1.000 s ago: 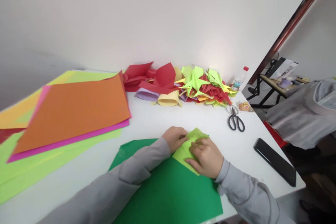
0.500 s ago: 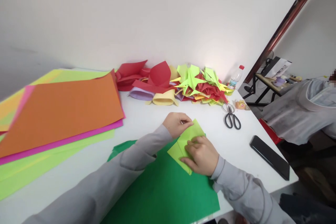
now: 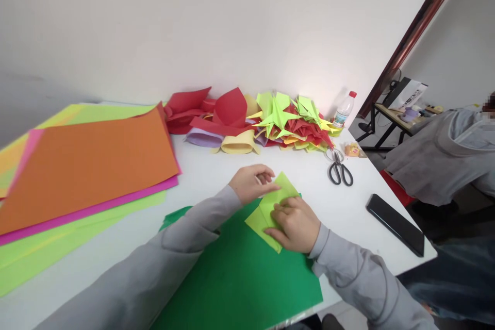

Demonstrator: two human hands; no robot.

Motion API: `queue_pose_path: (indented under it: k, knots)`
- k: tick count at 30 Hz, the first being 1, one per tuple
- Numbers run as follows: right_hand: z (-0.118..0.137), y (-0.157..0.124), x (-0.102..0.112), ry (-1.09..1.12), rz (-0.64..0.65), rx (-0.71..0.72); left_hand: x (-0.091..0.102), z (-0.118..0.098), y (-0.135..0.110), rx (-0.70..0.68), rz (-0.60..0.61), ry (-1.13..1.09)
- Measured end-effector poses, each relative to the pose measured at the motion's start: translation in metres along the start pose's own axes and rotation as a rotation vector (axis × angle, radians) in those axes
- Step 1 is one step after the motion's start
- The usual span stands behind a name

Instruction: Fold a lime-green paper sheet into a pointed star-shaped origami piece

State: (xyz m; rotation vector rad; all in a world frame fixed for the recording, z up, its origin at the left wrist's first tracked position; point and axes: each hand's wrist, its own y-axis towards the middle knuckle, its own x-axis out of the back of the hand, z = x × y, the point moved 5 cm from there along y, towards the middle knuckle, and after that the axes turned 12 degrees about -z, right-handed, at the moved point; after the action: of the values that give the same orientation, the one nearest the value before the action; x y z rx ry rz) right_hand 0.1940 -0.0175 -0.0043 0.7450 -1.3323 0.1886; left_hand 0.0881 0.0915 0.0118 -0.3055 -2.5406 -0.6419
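Observation:
A small folded sheet of yellow-green paper (image 3: pixel 284 184) lies over the far part of a dark green sheet (image 3: pixel 247 278). My right hand (image 3: pixel 296 224) presses down on its right side, fingers bent and thumb held low across the paper, keeping it in place. At the paper's upper left edge, my left hand (image 3: pixel 251 183) hovers with its thumb apart from the curled fingers and nothing visible between them. The thumb tip overlaps the edge; whether it touches I cannot tell.
Large orange sheets (image 3: pixel 96 170) are stacked on the left. Along the wall lie red curved paper pieces (image 3: pixel 230 111) and folded green paper shapes (image 3: pixel 276 111). Scissors (image 3: pixel 340 167), a bottle (image 3: pixel 344 109) and a black phone (image 3: pixel 394 224) lie right. A person in grey (image 3: pixel 429 160) is beyond.
My left hand has let go of the paper's top corner and drawn back to the left, its fingers opening. My right hand still holds the paper down.

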Motion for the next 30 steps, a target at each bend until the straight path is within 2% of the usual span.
queue_pose_path:
  k: [2, 5, 12, 22, 30]
  knots:
    - [-0.001, -0.001, -0.001, 0.000, -0.005, 0.007, -0.009, 0.012, -0.008, -0.017, 0.129, 0.044]
    - [-0.001, -0.002, -0.003, 0.002, -0.030, 0.023, -0.018, 0.024, -0.016, -0.052, 0.236, 0.126]
    - [0.001, -0.003, 0.000, -0.027, -0.120, 0.015, -0.022, 0.027, -0.017, -0.101, 0.308, 0.218]
    - [0.000, 0.001, -0.001, 0.010, -0.054, -0.021, -0.023, 0.020, -0.008, -0.133, 0.268, 0.192]
    - [0.000, 0.003, -0.003, -0.017, -0.032, -0.011, -0.013, 0.007, 0.014, -0.109, 0.115, 0.066]
